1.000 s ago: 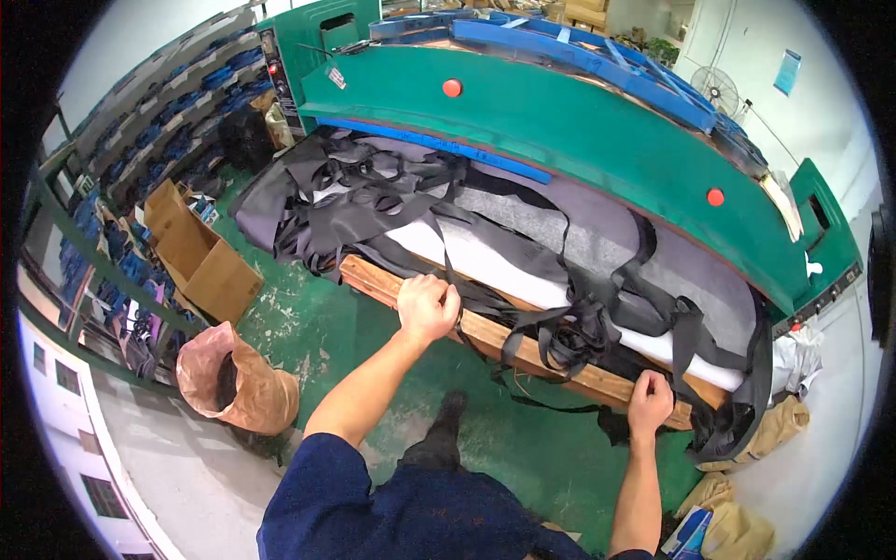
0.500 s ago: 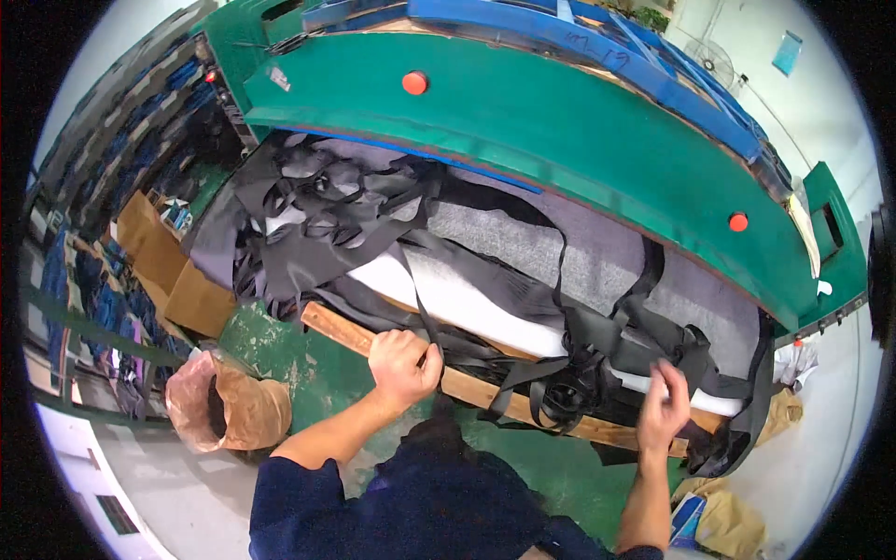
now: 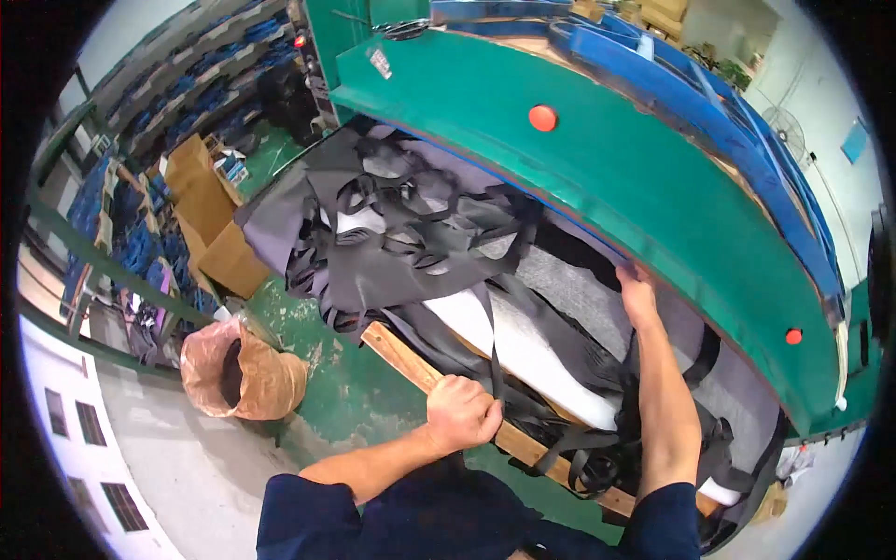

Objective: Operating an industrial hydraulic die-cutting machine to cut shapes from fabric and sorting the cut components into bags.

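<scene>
My left hand [image 3: 462, 413] is closed over a long wooden board [image 3: 401, 355] at the near edge of the work surface. A narrow black strip hangs down beside its knuckles. My right arm stretches across the heap, and my right hand [image 3: 637, 289] is at the far side, close under the green beam [image 3: 457, 93]. Its fingers are closed at a wide black fabric strip [image 3: 571, 250], with their tips partly hidden. Tangled black fabric offcuts [image 3: 373, 271] cover the left of the surface. White sheet material [image 3: 523, 345] and grey fabric [image 3: 579, 303] show between them.
Red round buttons [image 3: 542, 118] sit on the green beam, with blue frames [image 3: 635, 61] above it. A brown paper sack [image 3: 271, 378] and an opened cardboard box [image 3: 210, 224] stand on the floor to the left. Racks [image 3: 201, 70] of blue items are behind.
My right hand has gone from the near right side to the far side, reaching the black strip under the beam. The left hand stays on the board. The view has shifted.
</scene>
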